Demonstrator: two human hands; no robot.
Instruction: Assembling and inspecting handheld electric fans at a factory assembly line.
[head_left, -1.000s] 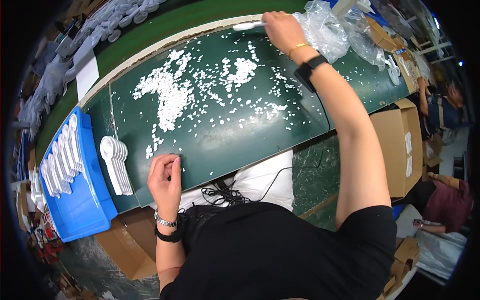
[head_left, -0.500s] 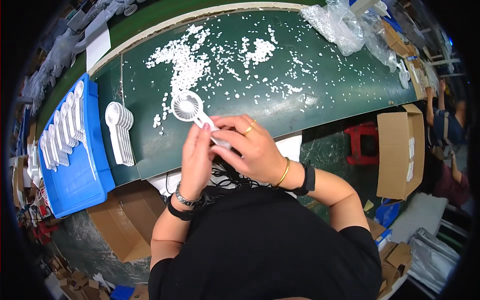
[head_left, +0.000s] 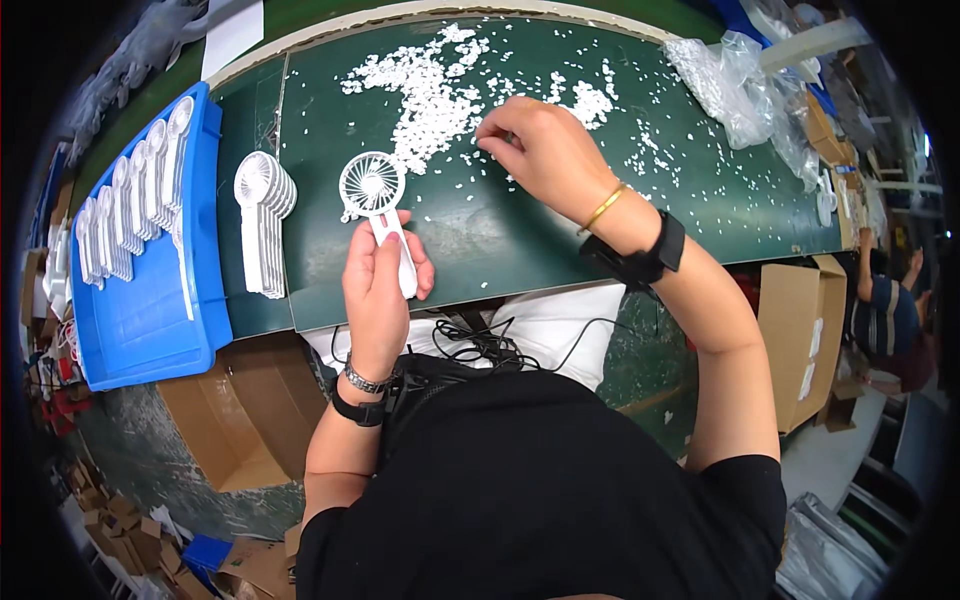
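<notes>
A white handheld fan (head_left: pixel 373 184) with a round grille stands head up in my left hand (head_left: pixel 375 290), whose thumb and fingers wrap its handle. Above the scattered small white pieces (head_left: pixel 425 115), my right hand (head_left: pixel 550 150) is raised with thumb and fingertips drawn together. Whatever lies between those fingertips, if anything, is too small to make out. To the left of the held fan, a stack of similar white fans (head_left: pixel 264 235) lies on the green table (head_left: pixel 460 240).
A blue tray (head_left: pixel 140 345) with several rows of white fans sits at the table's left end. Clear plastic bags (head_left: pixel 735 95) lie at the far right. Cardboard boxes (head_left: pixel 240 420) (head_left: pixel 790 340) stand below the table on both sides. Another person (head_left: pixel 880 300) is at the right.
My right hand has left the fan and reached forward and right to the white pieces. My left hand keeps the fan, now held more upright. The whole view has shifted somewhat.
</notes>
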